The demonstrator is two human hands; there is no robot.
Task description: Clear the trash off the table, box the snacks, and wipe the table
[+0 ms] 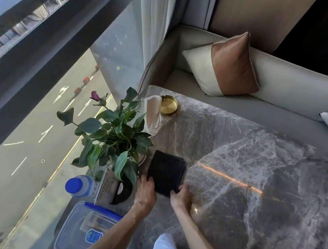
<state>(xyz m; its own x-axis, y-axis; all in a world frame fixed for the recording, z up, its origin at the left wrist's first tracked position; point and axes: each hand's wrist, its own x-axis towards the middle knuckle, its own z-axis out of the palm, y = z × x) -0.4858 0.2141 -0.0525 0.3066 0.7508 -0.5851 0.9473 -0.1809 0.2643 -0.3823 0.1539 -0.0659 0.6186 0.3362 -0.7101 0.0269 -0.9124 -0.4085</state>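
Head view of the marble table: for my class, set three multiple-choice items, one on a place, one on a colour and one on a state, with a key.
1. Where does the round gold metal dish stand?
A. On the floor
B. On the grey marble table, beside the clear glass jug
C. On a shelf

2. What colour is the cap of the clear plastic water bottle?
A. Red
B. Blue
C. White

3. What state is the folded black cloth in?
A. Hanging from a hook
B. Lying untouched
C. Held at its near edge by the left hand and the right hand

Key: 1 B, the dish sits at the table's far corner next to the jug. 2 B, the cap shows blue. 3 C, both hands grip the cloth as it lies on the table.
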